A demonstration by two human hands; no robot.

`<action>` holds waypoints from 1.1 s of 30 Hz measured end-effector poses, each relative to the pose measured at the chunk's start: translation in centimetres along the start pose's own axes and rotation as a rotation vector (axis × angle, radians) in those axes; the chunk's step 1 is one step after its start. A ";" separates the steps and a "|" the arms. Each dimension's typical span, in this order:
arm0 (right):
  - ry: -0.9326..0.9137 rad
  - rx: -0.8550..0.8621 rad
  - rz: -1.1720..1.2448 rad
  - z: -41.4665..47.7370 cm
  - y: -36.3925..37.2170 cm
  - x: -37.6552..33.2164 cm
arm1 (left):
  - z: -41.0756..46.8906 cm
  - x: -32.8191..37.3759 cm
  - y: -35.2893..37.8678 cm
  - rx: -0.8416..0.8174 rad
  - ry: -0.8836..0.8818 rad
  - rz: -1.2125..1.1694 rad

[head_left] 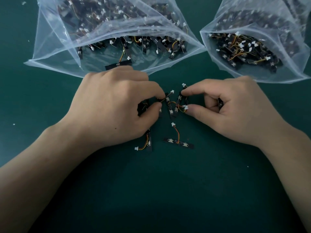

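left grip [114, 105] at frame centre pinching a wire of the tangled black strips [170, 108], right grip [232, 111] pinching one strip of them from the right, loose strips [178, 142] just below, clear bags [55, 47] along the top, green worktop [151, 190]

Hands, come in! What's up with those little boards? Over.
Left hand pinches a wire. Right hand pinches the tangled boards. Two loose boards nearby, apart.

Our left hand [114, 105] and right hand [235, 111] are bare, as are both forearms to the frame's edge. A small dark mole [115, 128] marks our left wrist.
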State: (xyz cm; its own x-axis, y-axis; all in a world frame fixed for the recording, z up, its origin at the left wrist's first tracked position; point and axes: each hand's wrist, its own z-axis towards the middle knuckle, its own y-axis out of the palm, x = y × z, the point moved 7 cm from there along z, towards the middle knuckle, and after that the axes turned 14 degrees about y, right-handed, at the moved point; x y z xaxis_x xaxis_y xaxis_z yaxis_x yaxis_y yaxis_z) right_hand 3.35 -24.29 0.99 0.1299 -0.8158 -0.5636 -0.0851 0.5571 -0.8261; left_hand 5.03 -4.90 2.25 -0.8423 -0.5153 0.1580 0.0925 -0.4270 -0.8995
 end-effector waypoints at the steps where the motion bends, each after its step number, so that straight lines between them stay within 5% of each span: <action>1: -0.002 0.001 -0.003 0.0 0.0 0.0 | 0.0 0.0 0.0 0.000 -0.002 0.006; 33: 0.002 0.065 -0.029 0.0 -0.3 0.2 | 0.0 0.9 0.3 0.012 -0.078 -0.026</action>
State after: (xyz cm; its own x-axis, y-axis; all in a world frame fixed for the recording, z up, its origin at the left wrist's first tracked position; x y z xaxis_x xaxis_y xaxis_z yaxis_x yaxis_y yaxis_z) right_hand 3.39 -24.59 1.12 0.1294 -0.8323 -0.5391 -0.0171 0.5417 -0.8404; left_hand 4.29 -5.52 2.18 -0.8004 -0.5602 0.2133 0.0779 -0.4499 -0.8897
